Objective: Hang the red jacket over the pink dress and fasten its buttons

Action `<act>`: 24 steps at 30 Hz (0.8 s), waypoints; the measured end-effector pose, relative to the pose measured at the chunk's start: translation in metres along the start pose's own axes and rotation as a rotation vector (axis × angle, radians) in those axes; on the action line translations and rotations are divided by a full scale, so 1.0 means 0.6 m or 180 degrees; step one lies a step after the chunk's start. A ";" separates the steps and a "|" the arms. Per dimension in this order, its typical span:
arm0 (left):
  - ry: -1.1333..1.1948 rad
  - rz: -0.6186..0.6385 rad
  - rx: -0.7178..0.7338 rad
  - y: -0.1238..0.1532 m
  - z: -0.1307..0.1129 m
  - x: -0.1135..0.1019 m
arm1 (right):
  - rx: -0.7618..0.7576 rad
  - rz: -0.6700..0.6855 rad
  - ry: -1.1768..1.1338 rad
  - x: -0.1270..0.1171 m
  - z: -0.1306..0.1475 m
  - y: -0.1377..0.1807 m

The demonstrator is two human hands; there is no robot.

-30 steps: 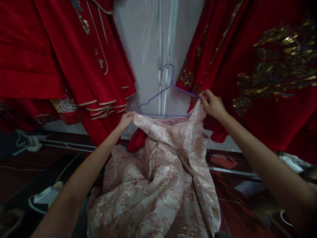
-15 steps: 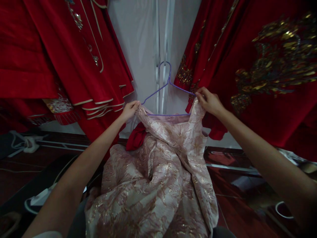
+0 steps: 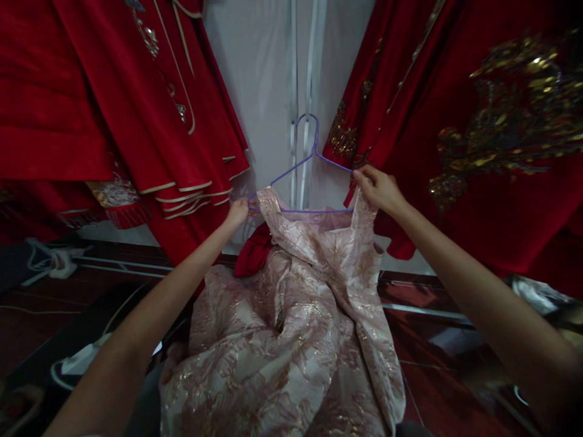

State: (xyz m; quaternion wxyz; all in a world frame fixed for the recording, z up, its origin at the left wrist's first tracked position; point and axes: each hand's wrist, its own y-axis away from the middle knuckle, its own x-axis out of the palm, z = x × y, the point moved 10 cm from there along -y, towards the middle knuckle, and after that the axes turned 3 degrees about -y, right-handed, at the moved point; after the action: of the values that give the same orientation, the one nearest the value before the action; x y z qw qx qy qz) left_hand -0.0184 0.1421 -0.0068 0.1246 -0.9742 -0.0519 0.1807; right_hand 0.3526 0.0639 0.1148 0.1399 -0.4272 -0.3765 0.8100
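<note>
A pale pink dress (image 3: 314, 285) with a gold floral pattern hangs in front of me, its skirt bunched toward me. Inside its shoulders sits a thin purple clothes hanger (image 3: 314, 136), hook upward. My left hand (image 3: 237, 212) is closed on the hanger's left end, which sticks out past the left shoulder strap (image 3: 269, 203). At the opposite shoulder, my right hand (image 3: 379, 189) pinches the top of the right strap (image 3: 363, 209) against the hanger's arm. My right fingers partly hide that end of the hanger.
Red garments (image 3: 118, 103) with pale piping hang at the left. More red garments (image 3: 419, 121) with gold sequins hang at the right. A pale wall (image 3: 255, 79) and metal poles (image 3: 310, 54) stand between them. Low white rails (image 3: 127, 267) run near the dark red floor (image 3: 40, 303).
My left hand has shifted off the left strap onto the hanger's end, which now shows outside the strap. My right hand has stayed at the right strap, moving slightly inward.
</note>
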 end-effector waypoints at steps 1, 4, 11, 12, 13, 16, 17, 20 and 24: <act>-0.0246 0.0096 -0.0097 0.007 0.023 0.010 | 0.0004 0.0009 0.0015 0.000 -0.001 -0.001; -0.1351 0.0613 0.0324 0.045 0.058 0.052 | 0.0017 0.0003 0.0036 -0.002 -0.002 -0.001; -0.1562 0.0222 0.1201 0.072 0.052 0.053 | -0.0027 0.0002 0.0000 -0.003 0.000 -0.002; -0.1309 0.0150 0.1122 0.060 0.051 0.042 | -0.0029 0.0009 0.0015 -0.003 0.001 -0.002; -0.1050 0.0053 0.1021 0.045 0.050 0.026 | -0.0034 0.0028 0.0028 -0.003 0.001 -0.002; -0.0534 -0.0353 0.0799 0.000 0.039 -0.037 | -0.0025 0.0084 0.0067 -0.002 0.003 -0.002; -0.0478 -0.0466 0.0770 -0.014 0.028 -0.058 | -0.0014 0.0109 0.0088 -0.002 0.003 -0.002; -0.0351 -0.0727 0.0773 -0.047 -0.027 -0.109 | -0.0004 0.0194 0.0206 -0.003 0.009 -0.003; -0.0378 -0.0718 0.0962 -0.065 -0.148 -0.104 | -0.0151 0.0373 0.0311 -0.011 0.041 -0.002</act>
State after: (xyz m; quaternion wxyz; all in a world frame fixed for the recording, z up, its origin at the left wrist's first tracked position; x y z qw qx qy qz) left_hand -0.0459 0.1506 0.1047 0.2856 -0.9201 -0.1403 0.2285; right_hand 0.3365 0.0490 0.1281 0.1003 -0.4907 -0.3627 0.7859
